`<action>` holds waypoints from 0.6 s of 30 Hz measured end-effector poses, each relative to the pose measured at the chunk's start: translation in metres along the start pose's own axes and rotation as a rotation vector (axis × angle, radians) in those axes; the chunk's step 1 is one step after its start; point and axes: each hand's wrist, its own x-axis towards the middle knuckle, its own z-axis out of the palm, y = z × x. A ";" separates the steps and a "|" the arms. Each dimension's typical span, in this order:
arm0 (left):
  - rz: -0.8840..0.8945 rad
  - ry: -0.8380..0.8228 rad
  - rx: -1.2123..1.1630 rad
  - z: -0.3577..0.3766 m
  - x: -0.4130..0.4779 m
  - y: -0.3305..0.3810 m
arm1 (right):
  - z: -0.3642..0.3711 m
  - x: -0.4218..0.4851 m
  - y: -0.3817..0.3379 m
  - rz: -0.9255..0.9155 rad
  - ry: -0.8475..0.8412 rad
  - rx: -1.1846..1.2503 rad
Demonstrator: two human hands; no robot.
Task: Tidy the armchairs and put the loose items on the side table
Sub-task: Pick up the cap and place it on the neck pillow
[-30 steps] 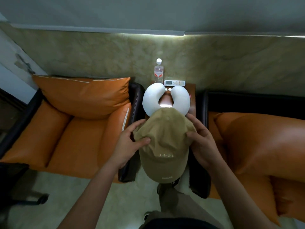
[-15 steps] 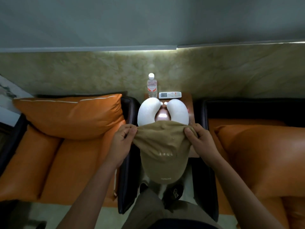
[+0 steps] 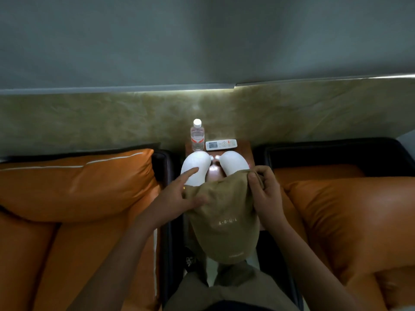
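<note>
Between the armchairs [image 3: 78, 232], the cap [image 3: 224, 221] overhangs the side table's [image 3: 246, 151] front edge.

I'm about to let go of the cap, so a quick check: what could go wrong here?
The cap overhangs the side table's front edge; released by the right hand, it may slide off. The left hand touches the neck pillow; a push back could tip the upright bottle just behind it.

Khaki cap [image 3: 224, 221], white pillow [image 3: 195, 163], brown-looking table [image 3: 244, 149].
</note>
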 end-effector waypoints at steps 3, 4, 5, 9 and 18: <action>0.057 0.014 -0.064 0.004 0.012 0.003 | 0.002 0.001 0.010 0.020 0.018 -0.015; 0.061 0.049 -0.115 0.005 0.016 0.003 | 0.001 0.003 0.014 0.035 0.009 0.006; 0.068 0.081 -0.153 0.005 0.019 0.003 | -0.002 0.004 0.017 0.048 -0.010 0.041; 0.090 0.168 -0.131 -0.003 0.028 0.008 | -0.013 0.021 0.017 0.066 -0.274 0.033; 0.160 0.088 0.135 -0.007 0.053 0.025 | -0.025 0.060 0.017 -0.052 -0.609 -0.160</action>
